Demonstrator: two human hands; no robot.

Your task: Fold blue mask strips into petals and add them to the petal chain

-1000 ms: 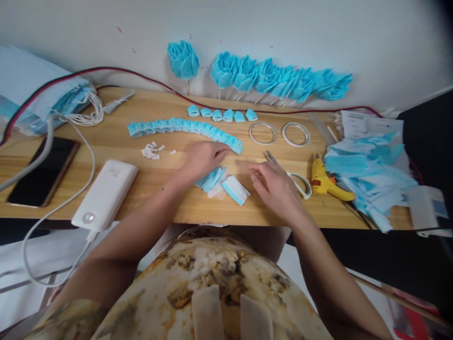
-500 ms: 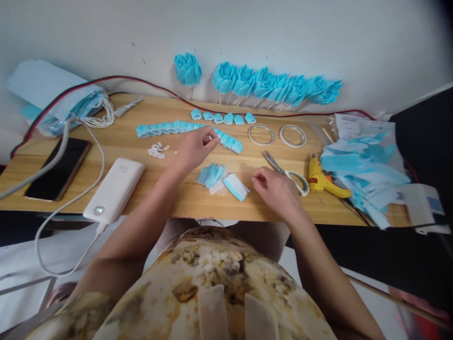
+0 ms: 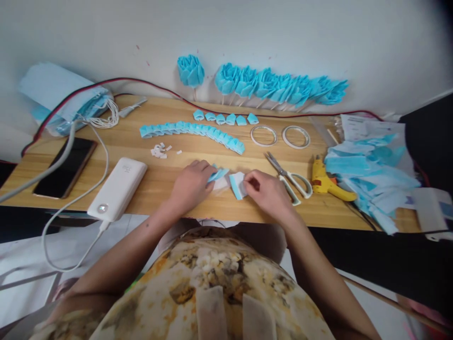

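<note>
My left hand (image 3: 190,182) rests near the table's front edge with its fingers curled on a small pile of folded blue pieces (image 3: 218,175). My right hand (image 3: 266,189) lies just to the right and pinches a folded blue and white piece (image 3: 237,184) at its edge. A long curved row of folded blue pieces (image 3: 193,130) lies farther back on the wooden table (image 3: 148,118). Behind it is a short row of several single blue folds (image 3: 225,117).
Scissors (image 3: 288,175) and a yellow glue gun (image 3: 327,178) lie right of my right hand; two tape rings (image 3: 279,135) behind. Blue paper flowers (image 3: 269,84) lean on the wall. A power bank (image 3: 118,189), phone (image 3: 65,167), cables and mask stack (image 3: 67,97) sit left; blue scraps (image 3: 370,170) right.
My left hand drew back from the long blue row to the small pile near the edge. My right hand moved left and took hold of the blue and white piece.
</note>
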